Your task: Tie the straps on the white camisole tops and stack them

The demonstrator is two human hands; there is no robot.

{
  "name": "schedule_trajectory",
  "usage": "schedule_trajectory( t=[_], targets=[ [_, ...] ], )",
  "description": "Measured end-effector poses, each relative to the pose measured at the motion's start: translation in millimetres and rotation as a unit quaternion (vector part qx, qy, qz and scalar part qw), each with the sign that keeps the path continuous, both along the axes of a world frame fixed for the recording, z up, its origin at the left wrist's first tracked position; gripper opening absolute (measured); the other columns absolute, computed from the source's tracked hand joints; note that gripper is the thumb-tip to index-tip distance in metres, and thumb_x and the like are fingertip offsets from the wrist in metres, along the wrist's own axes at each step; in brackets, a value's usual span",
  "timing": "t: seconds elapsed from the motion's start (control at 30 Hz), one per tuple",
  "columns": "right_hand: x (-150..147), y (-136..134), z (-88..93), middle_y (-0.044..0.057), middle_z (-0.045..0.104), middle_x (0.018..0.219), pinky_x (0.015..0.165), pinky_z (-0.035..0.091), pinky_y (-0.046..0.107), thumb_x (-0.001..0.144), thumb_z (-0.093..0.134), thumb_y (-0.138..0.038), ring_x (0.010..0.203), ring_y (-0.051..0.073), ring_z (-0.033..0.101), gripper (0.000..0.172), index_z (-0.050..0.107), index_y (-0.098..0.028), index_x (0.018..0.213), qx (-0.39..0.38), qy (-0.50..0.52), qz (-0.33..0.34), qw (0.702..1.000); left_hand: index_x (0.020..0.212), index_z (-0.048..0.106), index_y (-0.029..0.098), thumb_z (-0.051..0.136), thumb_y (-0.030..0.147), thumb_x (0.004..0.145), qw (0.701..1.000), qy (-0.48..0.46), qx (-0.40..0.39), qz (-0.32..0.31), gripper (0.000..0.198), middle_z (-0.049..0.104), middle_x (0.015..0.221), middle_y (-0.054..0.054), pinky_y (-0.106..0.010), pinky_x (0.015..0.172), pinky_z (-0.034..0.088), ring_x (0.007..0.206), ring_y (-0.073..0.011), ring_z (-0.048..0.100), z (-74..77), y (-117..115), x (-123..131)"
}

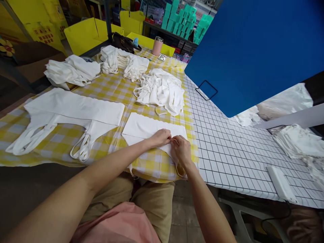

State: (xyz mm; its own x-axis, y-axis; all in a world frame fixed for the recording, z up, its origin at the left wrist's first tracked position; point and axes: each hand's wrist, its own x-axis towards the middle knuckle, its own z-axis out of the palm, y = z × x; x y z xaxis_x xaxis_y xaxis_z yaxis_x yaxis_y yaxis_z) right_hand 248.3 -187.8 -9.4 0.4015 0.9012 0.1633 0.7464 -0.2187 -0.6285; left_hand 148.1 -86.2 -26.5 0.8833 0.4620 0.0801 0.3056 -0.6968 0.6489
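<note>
And here you are, both hands meeting over the white garment (141,126) laid out at the near edge of the yellow-checked tablecloth (118,84), right in front of your lap! Your left hand (162,137) comes in across the cloth, fingers bunched and closed on the fabric; your right hand (182,148) meets it from the other side, thumb and fingertips pinched too, the two sets of fingertips practically touching toward the garment's right end. You're gripping it with both (exactly which bit of cloth or thread sits between those fingertips is too small to tell). Its wavy edge faces away from you, and a strap loop shows just below your right hand, by the table's edge. Over to your left lies a second garment (76,108), spread flat, its looped straps pointing your way. Just beyond your hands sits a loose heap of white garments (162,89), and farther back come a folded stack (126,62) and another pile (73,71) at the left. A pink flask (157,46) stands upright at the far end, near a dark bag (124,42), while a big blue panel (253,50) looms above the grid-patterned cloth (220,145) on your right!
</note>
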Motion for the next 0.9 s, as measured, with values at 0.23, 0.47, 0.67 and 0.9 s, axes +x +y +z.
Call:
schedule_trajectory(
  t=[0.23, 0.47, 0.67, 0.9],
  targets=[
    [-6, -31, 10.6, -0.006, 0.046, 0.055, 0.049, 0.035, 0.024, 0.077, 0.053, -0.042, 0.048, 0.011, 0.044, 0.026, 0.056, -0.019, 0.088, 0.016, 0.180, -0.059, 0.982, 0.085, 0.069, 0.015, 0.058, 0.021, 0.076, 0.999, -0.011, -0.009, -0.048, 0.015, 0.059, 0.087, -0.005, -0.024, 0.077, 0.041, 0.086, -0.0165, 0.054, 2.2, 3, -10],
    [-16, -121, 28.6, -0.005, 0.048, 0.057, 0.059, 0.038, 0.023, 0.071, 0.066, -0.042, 0.058, 0.010, 0.044, 0.030, 0.061, -0.018, 0.090, 0.040, 0.375, -0.157, 0.913, 0.102, 0.065, 0.019, 0.050, 0.017, 0.079, 0.989, 0.017, -0.019, -0.144, 0.027, 0.049, 0.104, -0.006, -0.028, 0.089, 0.035, 0.099, -0.0185, 0.043, 21.0, 3, -44],
    [-45, -165, -10.2, 0.002, 0.065, 0.084, 0.078, 0.043, 0.030, 0.060, 0.074, -0.039, 0.085, 0.018, 0.058, 0.044, 0.059, -0.020, 0.096, 0.087, 0.435, -0.279, 0.851, 0.101, 0.065, 0.018, 0.046, 0.017, 0.080, 0.991, 0.029, -0.017, -0.130, 0.028, 0.049, 0.103, -0.006, -0.028, 0.089, 0.035, 0.097, -0.0184, 0.043, 23.3, 0, -41],
    [-65, -173, -50.4, 0.000, 0.065, 0.084, 0.058, 0.046, 0.025, 0.059, 0.072, -0.035, 0.077, 0.017, 0.062, 0.032, 0.060, -0.024, 0.087, 0.086, 0.475, -0.326, 0.813, 0.120, 0.053, 0.014, 0.041, 0.017, 0.084, 0.991, 0.007, -0.042, -0.127, 0.038, 0.049, 0.121, -0.009, -0.025, 0.094, 0.035, 0.108, -0.0170, 0.048, 29.6, 4, -61]
  ],
)
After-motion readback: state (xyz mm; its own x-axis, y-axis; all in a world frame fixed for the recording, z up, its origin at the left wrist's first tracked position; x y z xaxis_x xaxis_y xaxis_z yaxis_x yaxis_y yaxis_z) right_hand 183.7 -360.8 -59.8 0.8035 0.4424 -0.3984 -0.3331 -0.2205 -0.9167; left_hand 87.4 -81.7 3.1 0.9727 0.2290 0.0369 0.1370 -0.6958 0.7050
